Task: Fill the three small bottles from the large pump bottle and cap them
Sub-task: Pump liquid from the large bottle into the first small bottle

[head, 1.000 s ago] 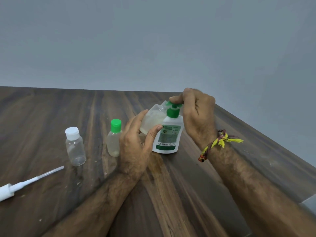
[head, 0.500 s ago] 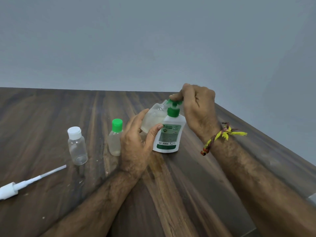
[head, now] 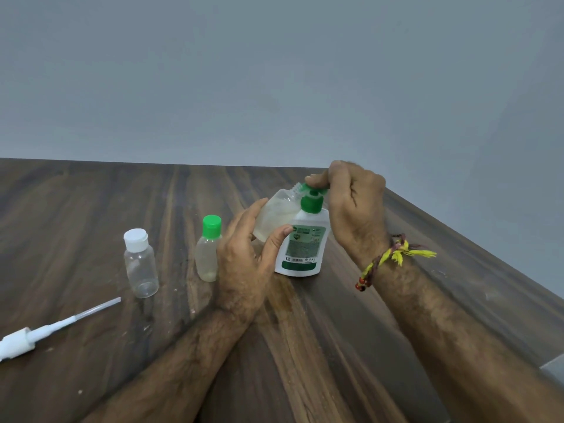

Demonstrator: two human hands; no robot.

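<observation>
The large pump bottle (head: 303, 245) stands upright on the wooden table (head: 351, 346). The right hand (head: 354, 206) curls over its green pump head (head: 314, 188). Just left of it, the left hand (head: 244, 264) holds an uncapped small bottle (head: 276, 216) tilted, mouth at the spout. Further left stand a green-capped bottle (head: 208, 250), then a white-capped bottle (head: 139, 267), with a white spray pump (head: 45, 331) lying nearest the table's left edge.

A single head-worn view was directed forward and downward, at close range, over the wooden table (head: 91, 209) toward the wall (head: 274, 71).

The white sprayer (head: 18, 341) seems cut off left.
</observation>
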